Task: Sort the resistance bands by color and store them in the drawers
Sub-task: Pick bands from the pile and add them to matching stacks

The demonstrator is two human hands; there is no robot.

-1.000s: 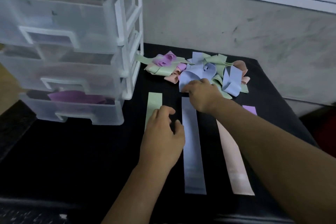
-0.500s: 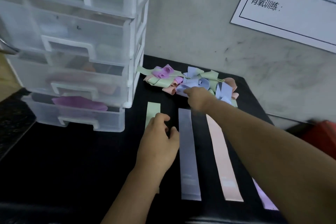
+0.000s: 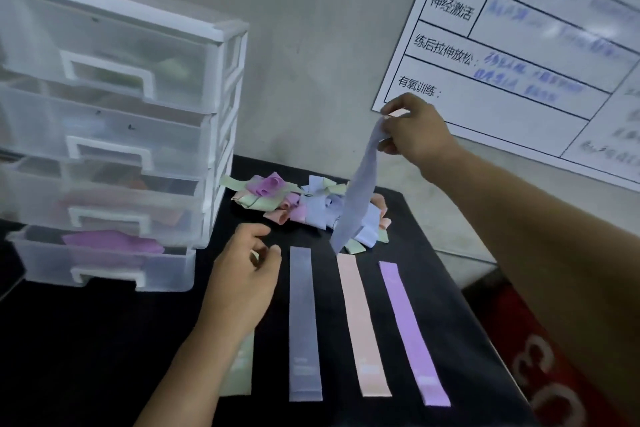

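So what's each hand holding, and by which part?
Right hand pinches the long pale-blue resistance band by its top end; left hand, loosely curled over the flat pale-green band, holds nothing.

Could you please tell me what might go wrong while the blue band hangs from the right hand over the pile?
The blue band, pinched by the right hand, hangs with its tail at the pile; it might drag loose bands along.
That tail hangs close to the pink strip's top end and could knock it askew.
The purple strip lies nearest the table's right edge and might slide off.
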